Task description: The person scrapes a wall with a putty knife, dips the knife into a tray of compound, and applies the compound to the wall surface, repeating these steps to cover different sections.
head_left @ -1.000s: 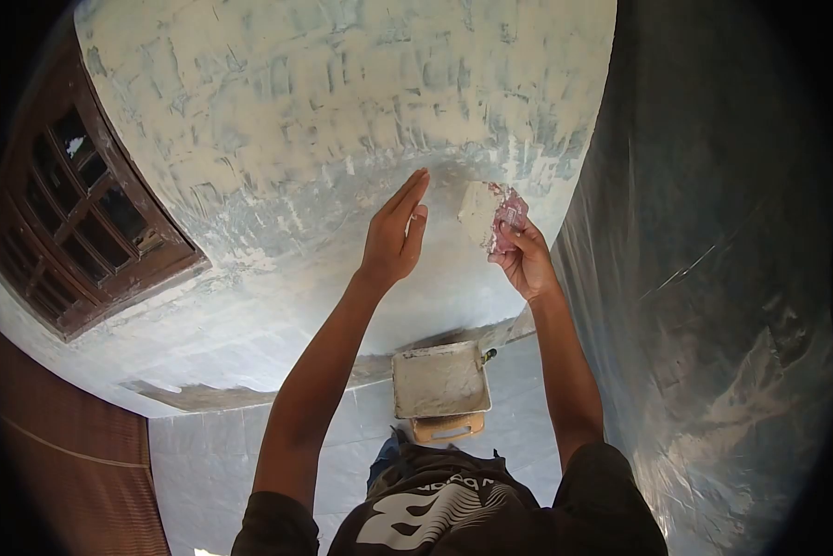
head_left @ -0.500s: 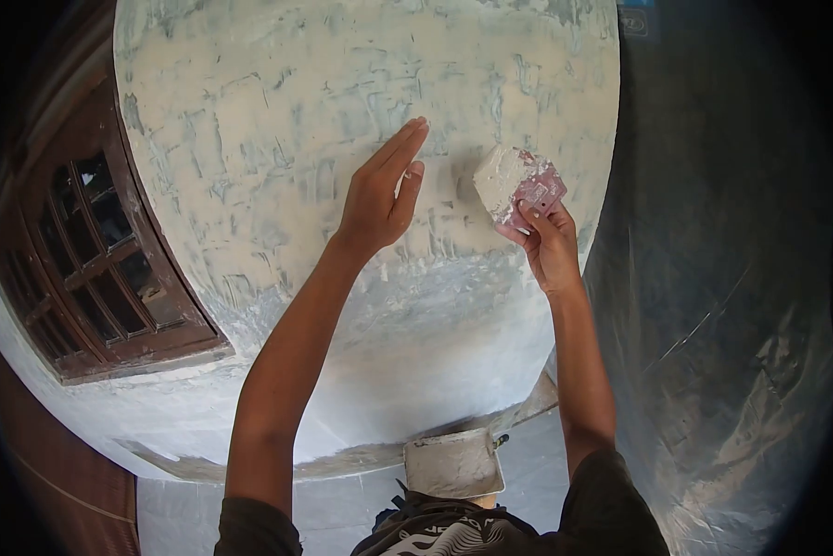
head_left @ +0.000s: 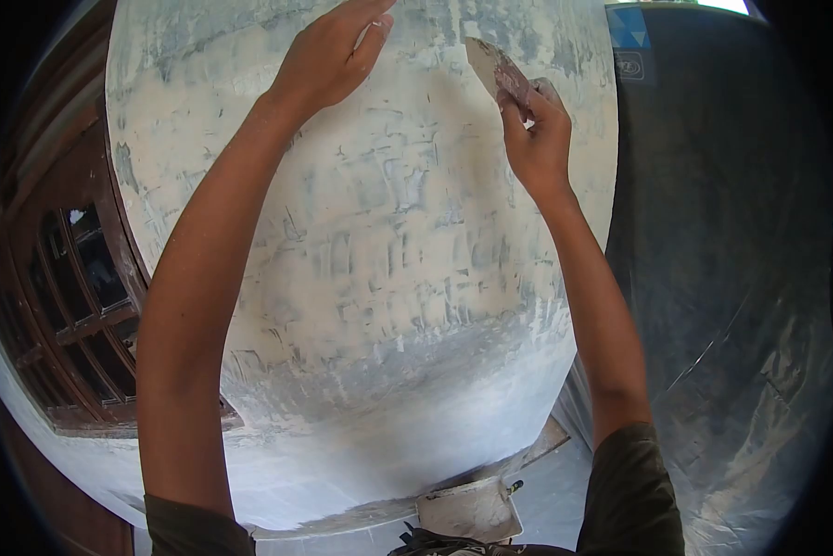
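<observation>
A pink putty scraper (head_left: 502,72) with pale putty on its blade is gripped between the thumb and fingers of my right hand (head_left: 539,139). Its blade is turned partly edge-on and tilts up to the left, close in front of the wall; whether it touches cannot be told. My left hand (head_left: 328,56) is raised at the top edge of the view, fingers stretched out and thumb apart, with no tool visible in it. Its fingertips are partly cut off. Both hands are over the patchy, putty-smeared wall (head_left: 388,213), cream with grey streaks.
Low in front of my body stands a putty-stained tray (head_left: 472,510) with a dark handle-like piece at its corner. A brown wooden window with glass panes (head_left: 73,306) is set in the wall at left. Dark plastic sheeting (head_left: 731,232) hangs at right.
Both hands have moved up the wall, the left one also leftward. The scraper has turned from showing its broad, putty-covered face to a narrower, more edge-on view. The camera view has shifted upward.
</observation>
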A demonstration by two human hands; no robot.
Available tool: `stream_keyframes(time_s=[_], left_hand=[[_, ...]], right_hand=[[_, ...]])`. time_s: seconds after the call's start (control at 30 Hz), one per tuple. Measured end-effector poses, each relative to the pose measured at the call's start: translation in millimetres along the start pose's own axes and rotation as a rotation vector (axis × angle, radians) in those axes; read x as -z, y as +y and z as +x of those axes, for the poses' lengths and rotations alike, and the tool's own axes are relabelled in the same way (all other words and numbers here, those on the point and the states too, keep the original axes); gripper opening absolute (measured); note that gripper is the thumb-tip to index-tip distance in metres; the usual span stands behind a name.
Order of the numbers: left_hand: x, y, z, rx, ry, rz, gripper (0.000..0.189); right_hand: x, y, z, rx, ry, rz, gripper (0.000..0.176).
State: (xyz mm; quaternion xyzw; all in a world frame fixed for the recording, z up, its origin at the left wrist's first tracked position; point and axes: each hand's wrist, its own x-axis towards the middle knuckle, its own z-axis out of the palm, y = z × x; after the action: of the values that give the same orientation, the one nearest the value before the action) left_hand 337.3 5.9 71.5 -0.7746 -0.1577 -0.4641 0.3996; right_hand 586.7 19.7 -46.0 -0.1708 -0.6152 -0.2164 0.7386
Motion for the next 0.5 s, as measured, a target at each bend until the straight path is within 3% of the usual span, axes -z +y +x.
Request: stream_keyframes(time_s=[0.1,0.17,0.5], left_hand=[[6,-27,30,-0.003,-0.031,0.154,0.044],[7,-43,47,-0.023,-0.031,0.195,0.044],[5,-67,74,0.062,-0.343,0.517,0.049]], right_hand=[[-20,12,23,0.111,-0.014,-0.114,0.026],[-33,26,39,0.411,0.032,-0.348,0.030],[-72,48,77,0.527,-0.018,-0.550,0.040]])
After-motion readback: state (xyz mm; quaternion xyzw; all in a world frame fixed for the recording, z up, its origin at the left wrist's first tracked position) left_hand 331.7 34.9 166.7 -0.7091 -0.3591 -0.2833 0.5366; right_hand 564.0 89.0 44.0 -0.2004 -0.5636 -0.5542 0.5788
